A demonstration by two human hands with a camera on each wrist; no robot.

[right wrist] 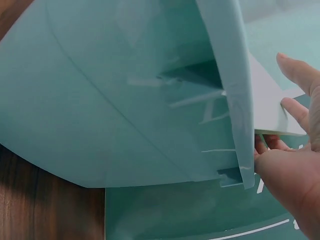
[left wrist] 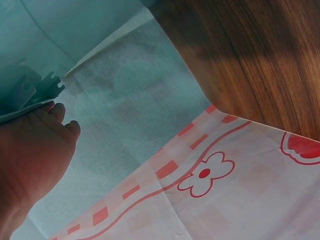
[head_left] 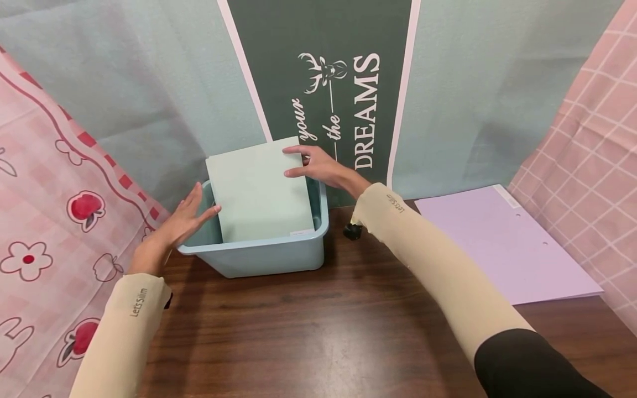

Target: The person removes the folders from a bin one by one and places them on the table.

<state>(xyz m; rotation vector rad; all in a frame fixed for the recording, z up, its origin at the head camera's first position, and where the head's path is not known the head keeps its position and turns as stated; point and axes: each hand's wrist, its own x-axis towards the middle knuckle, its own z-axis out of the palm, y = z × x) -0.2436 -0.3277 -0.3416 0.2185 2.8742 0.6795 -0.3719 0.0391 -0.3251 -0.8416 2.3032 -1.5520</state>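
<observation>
A pale green file folder [head_left: 259, 188] leans upright inside a light blue plastic bin [head_left: 269, 258], its upper part standing above the rim. A small white label shows at its lower right corner. My right hand [head_left: 320, 166] holds the folder's right edge, with some fingers on the front face and others behind, as the right wrist view of the folder [right wrist: 266, 107] shows. At the bin's left side is my left hand [head_left: 186, 221], fingers extended, thumb tip at the folder's left edge. In the left wrist view, the left hand [left wrist: 37, 150] is partly hidden by the bin [left wrist: 85, 30].
A lilac folder [head_left: 497, 249] with punched holes and a white strip lies on the brown wooden table [head_left: 298, 331] at the right. Behind the bin hangs a grey-green cloth [head_left: 448, 99] with printed lettering. Pink patterned cloths [head_left: 45, 221] border both sides.
</observation>
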